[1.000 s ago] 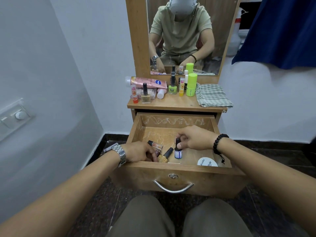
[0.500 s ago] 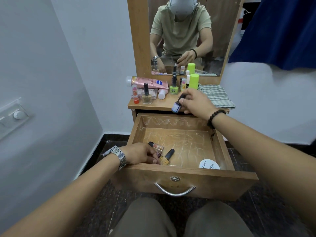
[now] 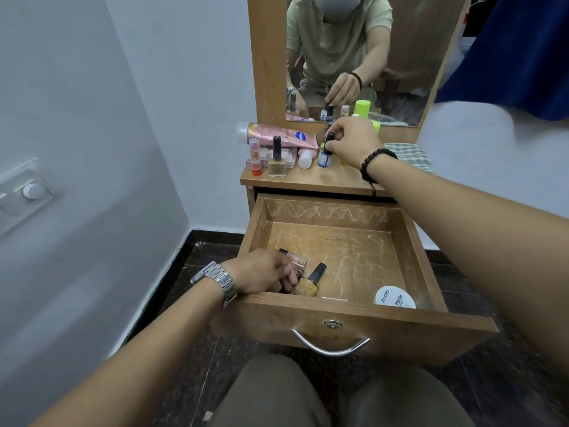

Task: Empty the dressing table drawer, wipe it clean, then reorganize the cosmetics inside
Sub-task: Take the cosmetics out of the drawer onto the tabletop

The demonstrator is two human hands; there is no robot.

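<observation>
Right hand (image 3: 354,140) pinches blue bottle (image 3: 324,157) on tabletop (image 3: 308,180).

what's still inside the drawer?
In the drawer: a yellow nail polish bottle, a pinkish bottle beside the left hand, and a white round lid. Anything under that hand or behind the front panel is hidden.

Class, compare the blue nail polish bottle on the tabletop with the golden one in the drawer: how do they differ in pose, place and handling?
The blue bottle stands upright; the golden bottle lies on its side. The blue bottle is on the tabletop; the golden bottle is in the drawer. The right hand pinches the blue bottle's cap; the golden bottle lies beside the left hand, whether touching is unclear. Both have black caps.
</observation>
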